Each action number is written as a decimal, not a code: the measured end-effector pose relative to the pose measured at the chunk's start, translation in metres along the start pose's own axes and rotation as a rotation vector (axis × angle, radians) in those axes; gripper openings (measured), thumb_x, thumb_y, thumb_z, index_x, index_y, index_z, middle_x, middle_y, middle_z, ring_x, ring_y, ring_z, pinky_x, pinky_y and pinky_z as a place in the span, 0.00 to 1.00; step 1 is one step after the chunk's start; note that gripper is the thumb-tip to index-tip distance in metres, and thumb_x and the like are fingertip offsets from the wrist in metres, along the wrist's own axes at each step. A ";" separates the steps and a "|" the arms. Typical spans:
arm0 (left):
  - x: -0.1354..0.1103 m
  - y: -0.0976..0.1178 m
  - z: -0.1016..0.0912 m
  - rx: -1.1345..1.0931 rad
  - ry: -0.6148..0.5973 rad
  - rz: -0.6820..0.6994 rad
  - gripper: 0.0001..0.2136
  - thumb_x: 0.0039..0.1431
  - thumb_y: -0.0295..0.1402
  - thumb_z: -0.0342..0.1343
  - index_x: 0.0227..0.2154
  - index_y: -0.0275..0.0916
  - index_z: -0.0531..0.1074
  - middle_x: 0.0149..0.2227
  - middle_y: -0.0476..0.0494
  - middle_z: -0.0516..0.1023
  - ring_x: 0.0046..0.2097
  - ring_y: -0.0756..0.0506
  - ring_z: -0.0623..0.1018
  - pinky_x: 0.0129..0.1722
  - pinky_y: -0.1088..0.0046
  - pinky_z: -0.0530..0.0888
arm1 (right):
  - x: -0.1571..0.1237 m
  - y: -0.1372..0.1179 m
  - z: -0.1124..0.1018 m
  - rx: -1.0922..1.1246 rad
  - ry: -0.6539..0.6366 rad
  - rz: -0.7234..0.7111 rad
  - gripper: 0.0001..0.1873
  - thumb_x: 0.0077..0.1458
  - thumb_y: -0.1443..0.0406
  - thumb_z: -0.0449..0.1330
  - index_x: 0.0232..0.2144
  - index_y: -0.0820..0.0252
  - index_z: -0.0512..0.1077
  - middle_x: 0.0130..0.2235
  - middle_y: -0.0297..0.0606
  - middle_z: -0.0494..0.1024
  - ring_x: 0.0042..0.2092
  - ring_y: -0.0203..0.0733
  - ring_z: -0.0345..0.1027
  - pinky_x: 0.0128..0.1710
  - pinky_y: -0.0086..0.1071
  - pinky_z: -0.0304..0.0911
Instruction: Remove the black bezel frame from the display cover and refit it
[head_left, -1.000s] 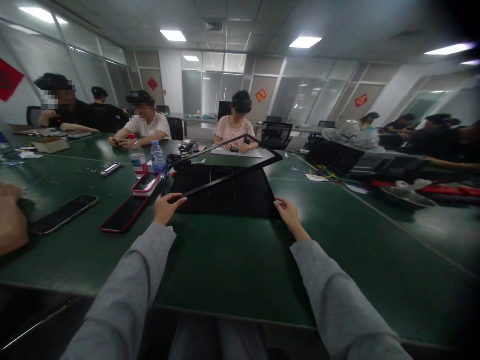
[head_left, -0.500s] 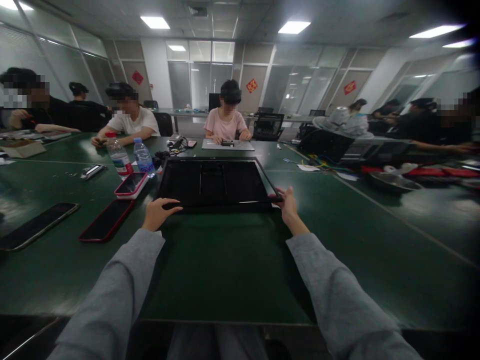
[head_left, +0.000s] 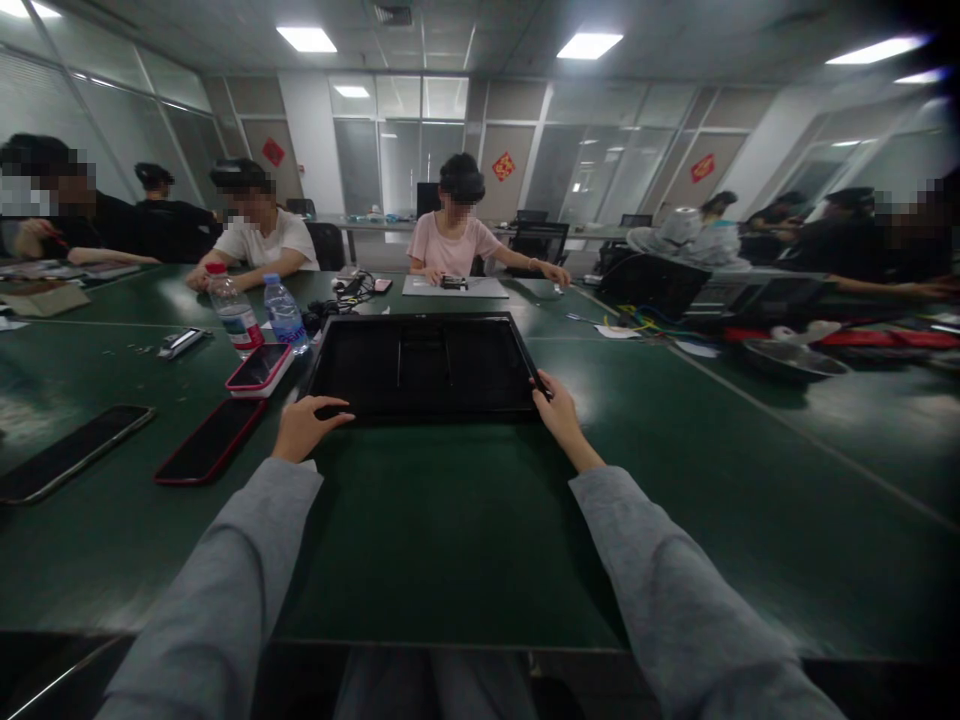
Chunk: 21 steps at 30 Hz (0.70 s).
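A black monitor casing (head_left: 472,372) lies in front of me, a shallow rectangle with a raised rim and thin upright ribs inside. At its near left corner is my left hand (head_left: 306,425), thumb and fingers curled round the rim in a pinch. My right hand (head_left: 559,412) is closed on the near right corner, fingers over the outer side edge. On the right the thin black bezel (head_left: 529,350) sits along the casing's edge. The undersides of both corners are hidden.
Left of the casing are a red-cased phone (head_left: 210,440), a pink-edged phone (head_left: 259,368), a long dark phone (head_left: 75,452) and two water bottles (head_left: 285,315). Across the green table (head_left: 450,540) a person in pink (head_left: 457,240) works at a white board. A metal bowl (head_left: 795,360) stands right.
The bezel's right side has come down and left onto the casing, closing the gap there. My right hand moved left with it. The person opposite has stretched an arm sideways.
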<state>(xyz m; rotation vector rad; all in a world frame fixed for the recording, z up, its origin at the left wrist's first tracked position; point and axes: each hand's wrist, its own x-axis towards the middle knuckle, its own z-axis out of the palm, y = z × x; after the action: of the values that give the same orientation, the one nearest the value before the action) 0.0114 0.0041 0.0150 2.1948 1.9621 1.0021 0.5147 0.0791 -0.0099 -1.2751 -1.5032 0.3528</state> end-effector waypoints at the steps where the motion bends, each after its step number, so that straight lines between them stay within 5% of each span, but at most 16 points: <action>1: 0.000 -0.001 -0.001 0.014 -0.019 -0.003 0.19 0.53 0.53 0.62 0.42 0.48 0.81 0.43 0.45 0.82 0.44 0.42 0.78 0.48 0.65 0.70 | -0.001 0.000 0.000 -0.019 -0.002 -0.011 0.30 0.55 0.59 0.56 0.59 0.61 0.69 0.54 0.47 0.76 0.56 0.50 0.70 0.61 0.51 0.61; 11: 0.002 0.004 -0.002 0.042 -0.099 0.010 0.14 0.52 0.47 0.65 0.41 0.51 0.81 0.55 0.46 0.77 0.61 0.36 0.68 0.61 0.53 0.61 | -0.005 0.002 0.004 -0.206 -0.026 -0.013 0.33 0.53 0.63 0.54 0.61 0.64 0.66 0.60 0.49 0.71 0.62 0.52 0.63 0.65 0.52 0.55; 17: 0.006 -0.008 0.008 -0.062 0.196 -0.150 0.32 0.56 0.50 0.60 0.61 0.42 0.67 0.66 0.34 0.62 0.67 0.35 0.61 0.64 0.54 0.60 | -0.002 0.012 0.009 -0.210 -0.062 0.009 0.32 0.54 0.61 0.53 0.61 0.66 0.65 0.61 0.52 0.69 0.64 0.53 0.60 0.66 0.51 0.53; 21: 0.011 -0.030 0.017 -0.178 0.189 -0.335 0.32 0.58 0.44 0.58 0.62 0.33 0.64 0.63 0.29 0.67 0.64 0.37 0.68 0.64 0.59 0.63 | -0.001 0.013 0.008 -0.201 -0.068 0.044 0.31 0.54 0.60 0.53 0.59 0.65 0.66 0.60 0.52 0.70 0.62 0.54 0.63 0.65 0.53 0.54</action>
<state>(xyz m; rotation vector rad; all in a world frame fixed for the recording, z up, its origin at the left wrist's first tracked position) -0.0070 0.0267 -0.0064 1.6619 2.1247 1.3056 0.5150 0.0867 -0.0234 -1.4689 -1.6014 0.2811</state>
